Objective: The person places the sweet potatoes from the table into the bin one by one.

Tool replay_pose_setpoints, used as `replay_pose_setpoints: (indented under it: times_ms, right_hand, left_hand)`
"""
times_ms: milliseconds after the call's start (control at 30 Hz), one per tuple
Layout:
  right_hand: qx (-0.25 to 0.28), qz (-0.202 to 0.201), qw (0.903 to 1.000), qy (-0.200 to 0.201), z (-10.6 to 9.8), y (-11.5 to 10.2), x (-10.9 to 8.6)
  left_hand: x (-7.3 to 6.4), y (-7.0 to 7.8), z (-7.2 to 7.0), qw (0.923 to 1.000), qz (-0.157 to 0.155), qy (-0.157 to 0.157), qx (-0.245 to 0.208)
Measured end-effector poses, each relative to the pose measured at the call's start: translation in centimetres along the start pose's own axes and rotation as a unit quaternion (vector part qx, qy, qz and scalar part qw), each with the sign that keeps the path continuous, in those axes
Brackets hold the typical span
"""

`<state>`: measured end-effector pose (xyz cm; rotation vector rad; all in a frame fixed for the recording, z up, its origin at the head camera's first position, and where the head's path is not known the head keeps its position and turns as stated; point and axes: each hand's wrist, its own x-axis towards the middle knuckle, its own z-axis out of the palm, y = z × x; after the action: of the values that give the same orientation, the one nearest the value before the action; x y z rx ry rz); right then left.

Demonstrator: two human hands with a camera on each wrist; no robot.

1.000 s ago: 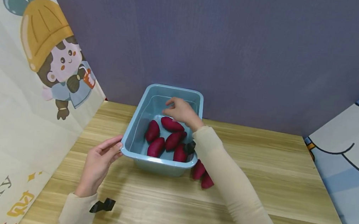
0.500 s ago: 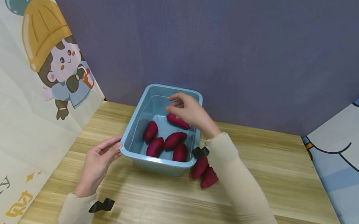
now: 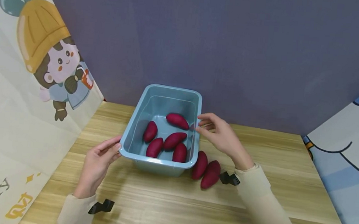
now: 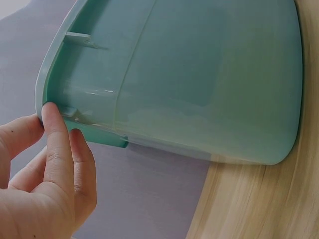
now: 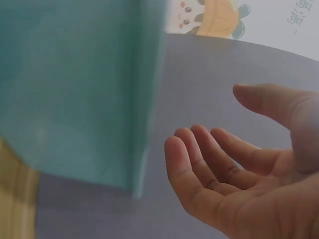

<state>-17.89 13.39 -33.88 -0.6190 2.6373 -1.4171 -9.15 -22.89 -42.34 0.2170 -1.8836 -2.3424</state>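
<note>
A light blue plastic bin stands on the wooden table. My left hand pinches its near left corner. In the left wrist view, the thumb and a finger of this hand hold the rim from both sides. Several dark red sweet potatoes, one of them a rear sweet potato, lie spread over the bin's floor. Just outside the right rim is my right hand, its fingers loosely bent around nothing. The right wrist view shows this hand with thumb and fingers apart, beside the bin wall.
Two more sweet potatoes, a nearer-to-bin sweet potato and an outer sweet potato, lie on the table right of the bin. A grey-purple wall rises behind. Printed panels flank the left and right sides.
My right hand has come up out of the bin and moved right, past its rim, leaving a sweet potato at the back inside. My left hand has kept its hold on the corner.
</note>
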Motion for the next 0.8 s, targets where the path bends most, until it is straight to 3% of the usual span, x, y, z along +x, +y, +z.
replay_pose_setpoints:
  times_ms: [167,500,800]
  right_hand:
    - [0.007,-0.005,0.9993,0.038,0.2,3.0,-3.0]
    - [-0.045,0.053,0.9924,0.102,3.0,8.3,-8.5]
    - [-0.156,0.102,0.9699,0.156,6.9,11.0,-11.2]
  left_hand:
    - [0.0,-0.1,0.0,1.0,-0.004,0.004,0.003]
    - [-0.1,-0.2,-0.1,0.9999,0.0,-0.001,0.012]
    - [-0.1,-0.4,-0.3,1.0,0.003,-0.003,0.005]
